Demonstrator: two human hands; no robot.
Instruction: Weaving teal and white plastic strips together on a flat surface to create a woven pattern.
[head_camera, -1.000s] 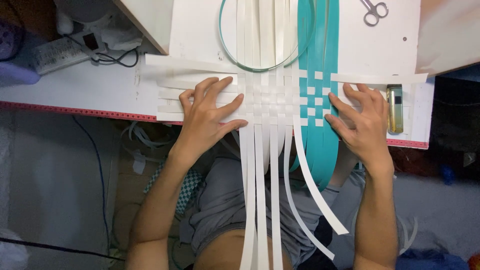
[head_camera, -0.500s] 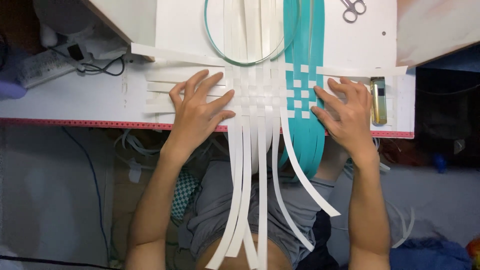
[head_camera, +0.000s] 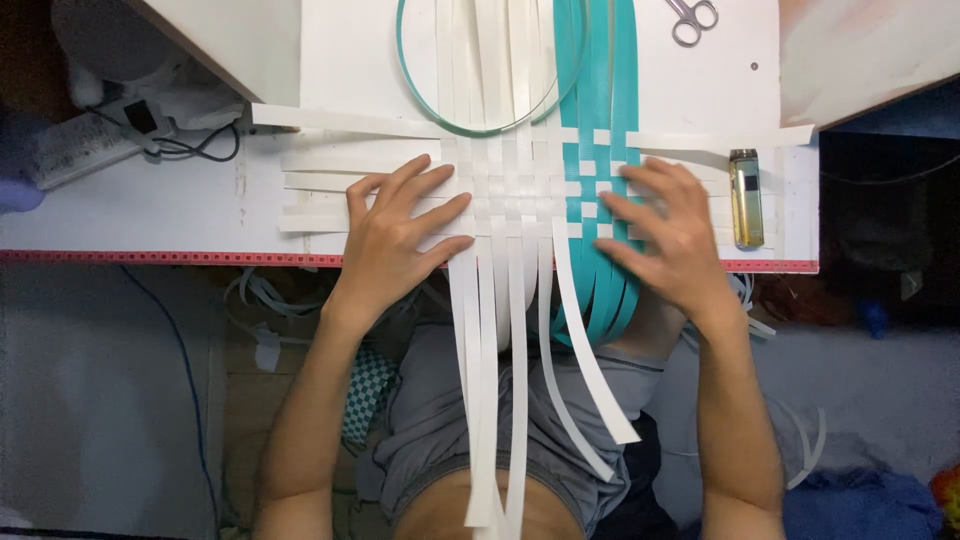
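Note:
A woven mat of white strips (head_camera: 505, 190) and teal strips (head_camera: 598, 120) lies on the white table (head_camera: 150, 205). My left hand (head_camera: 395, 235) rests flat on the white horizontal strips at the weave's left side, fingers spread. My right hand (head_camera: 665, 235) presses flat on the right side, over the teal-and-white crossings, fingers apart. Neither hand grips anything. Long white strip ends (head_camera: 490, 400) and teal ends (head_camera: 600, 305) hang over the table's front edge onto my lap.
A yellow lighter (head_camera: 744, 198) lies just right of my right hand. Scissors (head_camera: 690, 18) sit at the far right top. A thin teal hoop (head_camera: 480, 125) rests on the strips. A power strip with cables (head_camera: 110, 135) lies at the left.
My right hand has slid left onto the teal part of the weave. My left hand stays pressed on the weave's left side. The view has shifted slightly.

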